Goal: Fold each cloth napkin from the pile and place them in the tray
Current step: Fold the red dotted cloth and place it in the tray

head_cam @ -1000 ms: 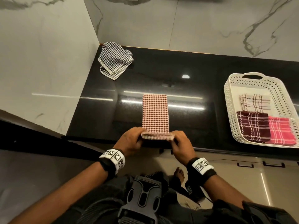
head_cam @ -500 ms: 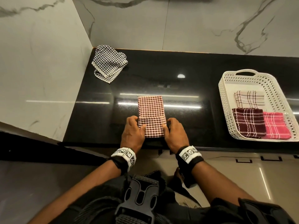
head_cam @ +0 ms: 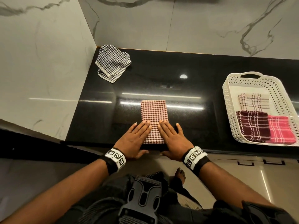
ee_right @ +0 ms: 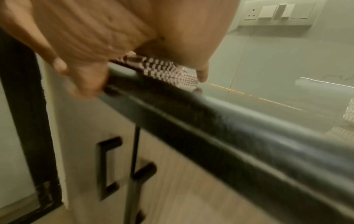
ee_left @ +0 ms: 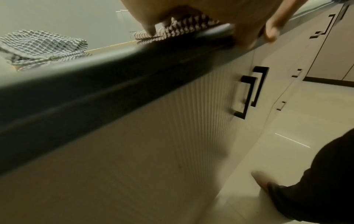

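A red-and-white checked napkin (head_cam: 154, 113) lies folded into a short rectangle at the front edge of the black counter (head_cam: 194, 88). My left hand (head_cam: 135, 139) and right hand (head_cam: 171, 139) both lie flat on its near half, fingers straight, pressing it down. The wrist views show the napkin (ee_left: 180, 24) (ee_right: 168, 72) under each palm at the counter's edge. A black-and-white checked napkin (head_cam: 112, 62) (ee_left: 40, 45) lies crumpled at the back left corner. The white perforated tray (head_cam: 229, 120) sits at the right.
The tray holds three folded napkins: a cream plaid one (head_cam: 250, 101), a maroon plaid one (head_cam: 252, 125) and a pink plaid one (head_cam: 279, 130). Marble walls close the left and back. Cabinet doors with black handles (ee_left: 247, 94) run below the counter.
The napkin's near end, pinched by both hands a second ago, has been folded forward over the strip, halving its length. Both hands now lie flat on the folded napkin.
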{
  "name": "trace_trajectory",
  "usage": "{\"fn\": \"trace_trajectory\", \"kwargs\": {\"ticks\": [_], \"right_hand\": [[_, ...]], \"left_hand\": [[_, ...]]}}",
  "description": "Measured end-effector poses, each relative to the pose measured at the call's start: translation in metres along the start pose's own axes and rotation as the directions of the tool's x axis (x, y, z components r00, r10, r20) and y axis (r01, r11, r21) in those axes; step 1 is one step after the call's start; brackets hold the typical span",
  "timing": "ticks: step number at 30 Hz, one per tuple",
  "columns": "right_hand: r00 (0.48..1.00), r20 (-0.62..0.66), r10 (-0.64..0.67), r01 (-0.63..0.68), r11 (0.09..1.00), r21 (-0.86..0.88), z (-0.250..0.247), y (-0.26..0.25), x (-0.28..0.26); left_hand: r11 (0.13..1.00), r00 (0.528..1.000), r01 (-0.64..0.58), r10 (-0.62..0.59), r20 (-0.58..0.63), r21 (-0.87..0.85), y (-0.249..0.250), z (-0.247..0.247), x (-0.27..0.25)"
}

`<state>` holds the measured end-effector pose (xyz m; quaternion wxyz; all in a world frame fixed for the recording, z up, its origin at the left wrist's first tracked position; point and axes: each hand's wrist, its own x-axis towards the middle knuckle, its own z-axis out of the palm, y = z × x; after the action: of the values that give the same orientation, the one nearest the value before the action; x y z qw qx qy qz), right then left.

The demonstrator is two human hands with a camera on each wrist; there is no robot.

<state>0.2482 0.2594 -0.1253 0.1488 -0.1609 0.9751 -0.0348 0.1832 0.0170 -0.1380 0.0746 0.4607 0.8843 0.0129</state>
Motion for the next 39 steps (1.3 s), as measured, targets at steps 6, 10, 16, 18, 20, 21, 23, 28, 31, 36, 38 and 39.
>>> {"fn": "trace_trajectory", "kwargs": {"ticks": [6,10,16,18,20,21,23,28,31,36,38,39], "right_hand": [[0.973,-0.223,-0.055,0.094,0.982,0.167,0.020,-0.009,-0.032],[0.917,-0.294,0.270,0.012,0.718,0.696,-0.006,-0.004,-0.018],[0.801,-0.105,0.589,-0.241,0.478,0.845,-0.032,-0.006,0.023],[0.776,-0.085,0.625,-0.335,0.522,0.785,-0.035,-0.004,0.033],[0.758,-0.031,0.651,-0.422,0.527,0.737,-0.035,-0.004,0.040],[0.749,-0.016,0.663,-0.450,0.527,0.721,-0.035,-0.006,0.041],[0.745,-0.116,0.657,-0.465,0.635,0.616,-0.035,-0.013,0.037],[0.948,-0.141,0.287,-0.251,0.941,0.229,-0.030,-0.020,0.034],[0.972,0.024,0.235,-0.235,0.956,0.174,-0.023,-0.009,0.035],[0.954,0.107,0.279,-0.295,0.934,0.202,-0.034,-0.008,0.044],[0.948,0.046,0.314,-0.316,0.922,0.223,-0.045,-0.002,0.052],[0.946,0.024,0.324,-0.321,0.919,0.228,-0.051,0.003,0.055]], "left_hand": [[0.930,0.964,-0.081,-0.018,-0.265,-0.360,0.010,0.014,-0.019],[0.687,0.888,0.090,-0.383,-0.254,-0.721,0.013,-0.015,-0.006],[0.507,0.753,0.440,-0.659,-0.004,-0.741,0.004,-0.033,0.038],[0.505,0.714,0.508,-0.700,0.013,-0.698,0.000,-0.032,0.048],[0.526,0.705,0.548,-0.709,0.021,-0.651,0.002,-0.032,0.054],[0.534,0.700,0.555,-0.714,0.012,-0.638,0.004,-0.032,0.054],[0.602,0.702,0.517,-0.705,-0.100,-0.609,0.011,-0.032,0.050],[0.971,0.944,0.204,-0.229,-0.239,-0.126,0.007,-0.016,0.048],[0.988,0.988,0.142,-0.146,-0.055,-0.065,-0.008,-0.016,0.057],[0.975,0.982,0.173,-0.159,0.106,-0.142,-0.024,-0.039,0.077],[0.970,0.980,0.185,-0.169,0.106,-0.161,-0.027,-0.053,0.090],[0.959,0.975,0.203,-0.180,0.128,-0.198,-0.029,-0.058,0.095]]}}
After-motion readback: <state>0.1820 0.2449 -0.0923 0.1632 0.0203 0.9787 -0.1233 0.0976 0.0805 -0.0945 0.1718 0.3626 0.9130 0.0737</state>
